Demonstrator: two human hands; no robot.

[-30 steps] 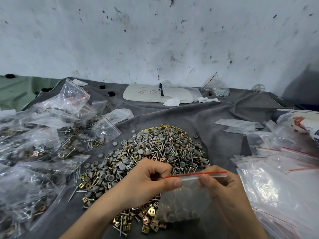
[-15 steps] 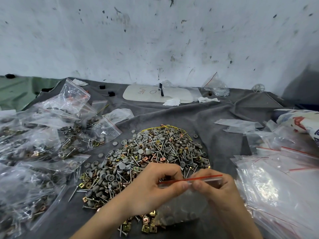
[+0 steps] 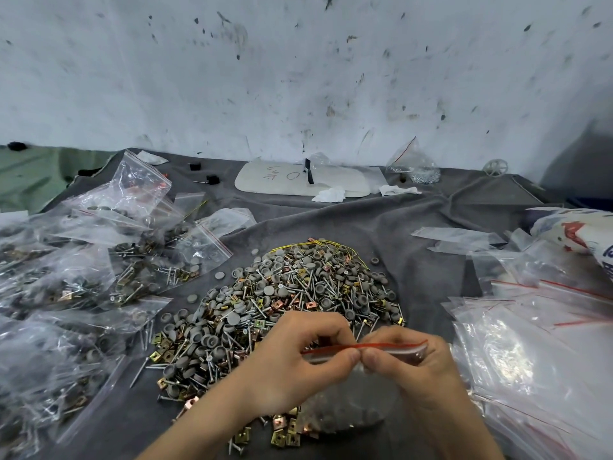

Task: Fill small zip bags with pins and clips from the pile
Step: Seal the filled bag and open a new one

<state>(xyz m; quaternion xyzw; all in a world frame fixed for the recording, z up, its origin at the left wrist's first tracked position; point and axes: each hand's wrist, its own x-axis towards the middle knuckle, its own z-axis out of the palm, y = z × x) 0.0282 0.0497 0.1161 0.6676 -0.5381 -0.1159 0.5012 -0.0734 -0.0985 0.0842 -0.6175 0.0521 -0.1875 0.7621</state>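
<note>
Left hand (image 3: 298, 366) and right hand (image 3: 414, 370), thumbs meeting, each pinched the red-striped top edge of a small zip bag (image 3: 351, 406) lying beneath them (grey contents blurred). The pile (image 3: 282, 300) of pins, caps and brass clips lay just beyond both hands on the cloth-covered table (image 3: 414, 220). Filled bags (image 3: 83, 277) lay left of the left hand, empty bags (image 3: 530, 360) right of the right hand. Beyond the pile, a white board (image 3: 298, 177) bore a handwritten "O" beside illegible marks.

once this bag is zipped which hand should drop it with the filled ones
Left, probably. The left hand pinches the red strip of the bag, and the filled bags lie on its side of the pile; the right hand, also pinching the strip, sits beside the empty bags.
</note>
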